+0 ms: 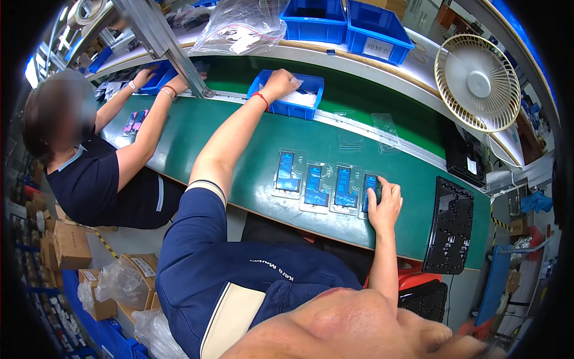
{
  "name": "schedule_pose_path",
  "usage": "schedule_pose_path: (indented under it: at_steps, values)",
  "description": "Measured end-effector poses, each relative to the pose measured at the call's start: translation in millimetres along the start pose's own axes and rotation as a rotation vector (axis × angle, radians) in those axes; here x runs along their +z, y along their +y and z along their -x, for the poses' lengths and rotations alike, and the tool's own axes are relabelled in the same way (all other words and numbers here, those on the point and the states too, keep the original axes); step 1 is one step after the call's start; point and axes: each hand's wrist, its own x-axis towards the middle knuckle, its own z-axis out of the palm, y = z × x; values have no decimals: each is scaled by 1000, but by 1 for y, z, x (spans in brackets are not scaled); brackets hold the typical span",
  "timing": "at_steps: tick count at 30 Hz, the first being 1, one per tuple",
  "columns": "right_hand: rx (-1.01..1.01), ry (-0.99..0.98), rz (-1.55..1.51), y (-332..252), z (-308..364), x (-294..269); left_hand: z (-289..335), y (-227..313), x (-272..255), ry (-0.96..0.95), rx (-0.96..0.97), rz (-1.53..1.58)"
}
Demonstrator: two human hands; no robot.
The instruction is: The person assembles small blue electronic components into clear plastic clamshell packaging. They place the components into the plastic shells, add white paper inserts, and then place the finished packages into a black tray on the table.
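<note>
My left hand (280, 85) is at the blue bin (287, 109) at the back of the table, fingers curled over its white contents (304, 97). What it pinches is too small to tell. My right hand (387, 203) rests at the rightmost of several blue flat batteries (370, 184), its thumb over the battery and its fingers along the right edge of the clear plastic tray. To its left, in a row, lie other L-shaped blue batteries (315, 185), each in its own clear tray (314, 208).
Two clear plastic trays (387, 133) lie behind the row. A black molded tray (451, 227) lies at the right end of the green table (251, 161). On the shelf above stand blue bins (376, 36) and a fan (478, 84). A co-worker (89, 155) works at left.
</note>
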Motion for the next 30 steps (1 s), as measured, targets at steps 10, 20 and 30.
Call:
schedule_pose_path:
  at_steps: [10, 20, 30]
  values:
    - [35, 159, -630, -50, -31, 10, 134, 79, -25, -206, -322, 1063]
    - [355, -314, -1213, -109, -48, 78, 239, 83, -9, -259, -443, 1205]
    - [-161, -103, -532, -113, -25, 46, 249, 96, -15, -162, -521, 1083]
